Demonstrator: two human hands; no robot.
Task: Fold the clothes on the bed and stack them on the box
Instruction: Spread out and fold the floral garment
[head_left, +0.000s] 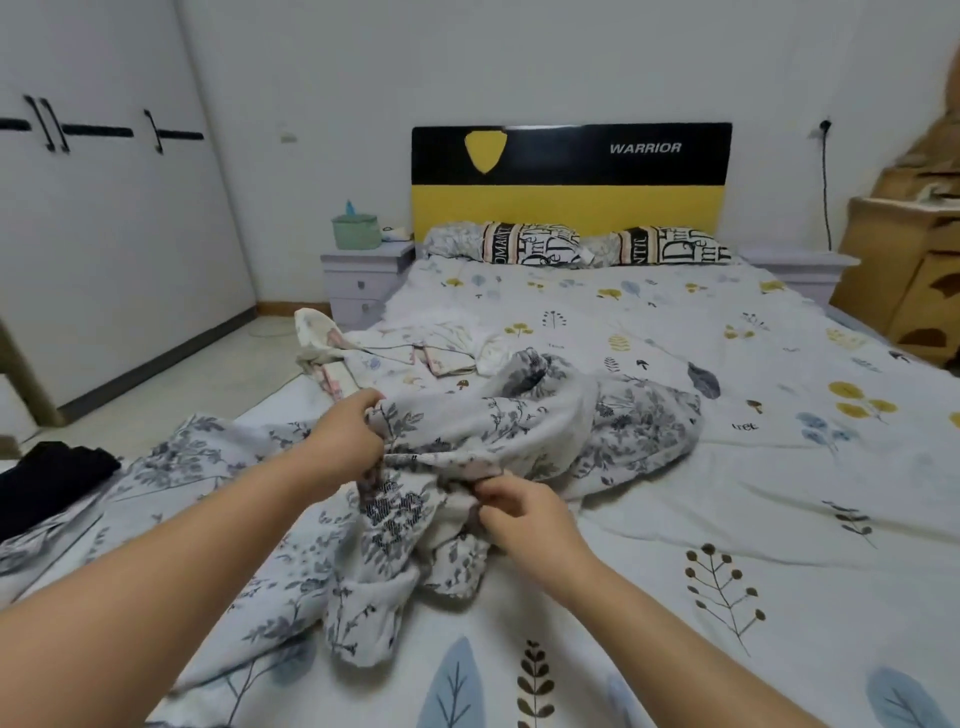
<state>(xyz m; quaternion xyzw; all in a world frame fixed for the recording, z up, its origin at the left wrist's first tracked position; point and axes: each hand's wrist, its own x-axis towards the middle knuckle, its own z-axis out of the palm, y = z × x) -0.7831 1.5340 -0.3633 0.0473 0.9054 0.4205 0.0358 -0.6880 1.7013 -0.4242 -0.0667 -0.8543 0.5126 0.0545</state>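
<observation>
Head view, floral garment (519, 431) gripped between left hand (345, 441), right hand (524, 512)

The fingertips of the left hand (347, 441) and the right hand (519, 506) are buried in folds of the grey floral garment (545, 431). The black garment (49, 480) is cut off by the left edge. The cardboard boxes (904, 270) run past the right edge, blurred.

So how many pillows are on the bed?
2. One pillow lies on the left by the headboard, the other pillow on the right beside it. More may be hidden.
</observation>
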